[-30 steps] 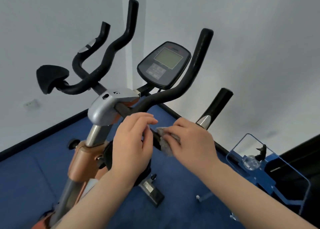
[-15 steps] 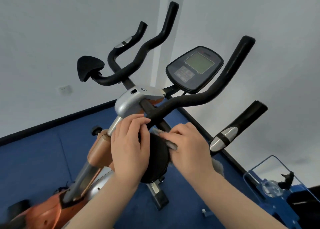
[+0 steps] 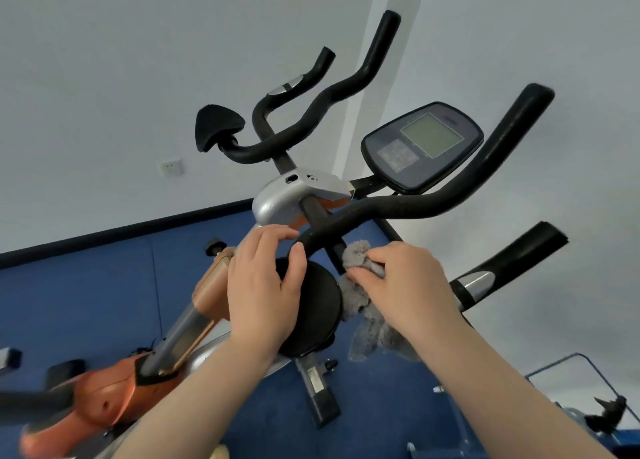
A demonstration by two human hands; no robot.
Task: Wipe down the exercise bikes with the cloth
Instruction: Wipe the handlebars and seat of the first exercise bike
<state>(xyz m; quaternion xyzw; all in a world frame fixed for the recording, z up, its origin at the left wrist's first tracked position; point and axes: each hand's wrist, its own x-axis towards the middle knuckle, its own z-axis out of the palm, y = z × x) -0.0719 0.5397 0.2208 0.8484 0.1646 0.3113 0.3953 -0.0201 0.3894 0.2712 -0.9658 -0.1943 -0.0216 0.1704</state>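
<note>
An orange and silver exercise bike [image 3: 104, 401] fills the view, with black foam handlebars [image 3: 408, 205] and a grey console [image 3: 420, 146]. My left hand [image 3: 263, 292] grips the round black elbow pad [image 3: 318, 309] near the handlebar stem. My right hand [image 3: 405, 285] holds a grey fluffy cloth [image 3: 363, 309] bunched against the black bar just right of that pad. Part of the cloth hangs down below my right wrist.
White walls meet in a corner behind the bike, above a blue carpeted floor [image 3: 86, 302]. A wall socket [image 3: 170, 167] sits at the left. A blue frame with a clear panel [image 3: 571, 389] stands at the lower right.
The view has shifted so the bike sits further right and higher. My right hand has slid the cloth along the bar, and more of the cloth now hangs loose below it.
</note>
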